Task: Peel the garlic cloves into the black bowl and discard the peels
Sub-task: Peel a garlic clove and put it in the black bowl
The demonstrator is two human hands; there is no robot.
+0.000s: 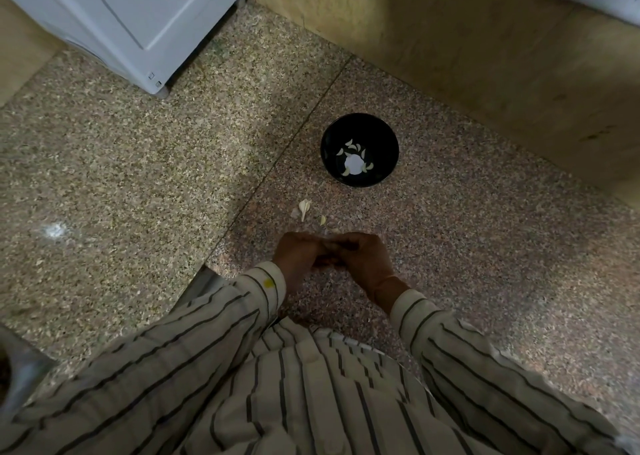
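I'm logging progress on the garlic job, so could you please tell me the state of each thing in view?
black bowl: upright on the floor, holding several peeled cloves.
garlic pieces: lying loose on the floor, outside the bowl.
left hand: fingers curled, meeting the right hand; what it holds is hidden.
right hand: fingers curled likewise.

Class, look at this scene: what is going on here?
A person in a striped shirt holds both hands together low over a speckled floor, left hand and right hand working at something small between them, too hidden to identify. Ahead stands the black bowl with several peeled garlic cloves inside. A few garlic pieces lie between bowl and hands.
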